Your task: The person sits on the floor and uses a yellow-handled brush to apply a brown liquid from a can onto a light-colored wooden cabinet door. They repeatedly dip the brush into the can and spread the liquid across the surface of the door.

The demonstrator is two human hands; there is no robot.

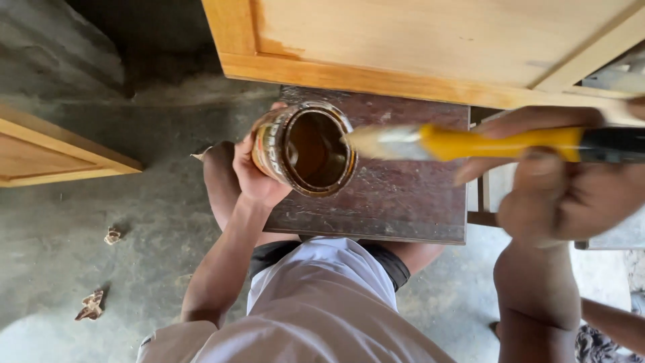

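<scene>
My left hand [252, 176] grips a stained round can [304, 148], tilted so its open mouth faces the camera, with brown liquid inside. Close to the camera, my right hand [571, 181] holds a paintbrush [470, 142] with a yellow and black handle. The brush lies level, and its pale bristles sit at the can's right rim. Above both lies a light wooden door panel [430, 40], its lower left edge darker and glossy with finish.
A dark brown board [403, 195] rests under the can, across my lap. Another wooden panel [47, 151] sits at the left on the grey concrete floor [80, 269], with small scraps [91, 306] nearby. A second person's limb shows at bottom right.
</scene>
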